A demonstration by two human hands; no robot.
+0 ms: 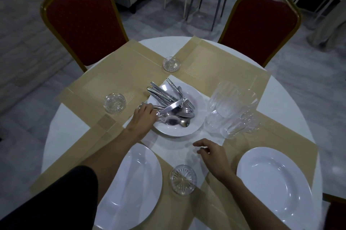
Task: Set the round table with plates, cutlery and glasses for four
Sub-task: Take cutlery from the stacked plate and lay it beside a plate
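Worktop (61, 136): round, white, four mats (116, 65) down, one per seat.
Plates: 2 of 4 placed, near-left edge (131, 183) and near-right edge (275, 179). Both far mats are bare. Centre plate (196, 102) is mid-worktop; can't tell if it's one or a stack.
Glasses (230, 110): bunched just right of the centre plate, none placed.
Cutlery (168, 98): all piled on the centre plate, none laid.
Coasters: three seen, far edge (171, 64), left (114, 103), near edge (183, 179); no fourth in view.
Left hand (144, 117): at the centre plate's left rim, fingers curled over cutlery handles.
Right hand (213, 153): between centre plate and near coaster, fingers loosely curled, holding nothing.
Est. under half done: two plates, all cutlery, all glasses left.
Room: far half is open, with two chairs (84, 24) close to the far edge. Glasses crowd the right side, so reaching across there risks a knock. Near plates sit close to the edge.
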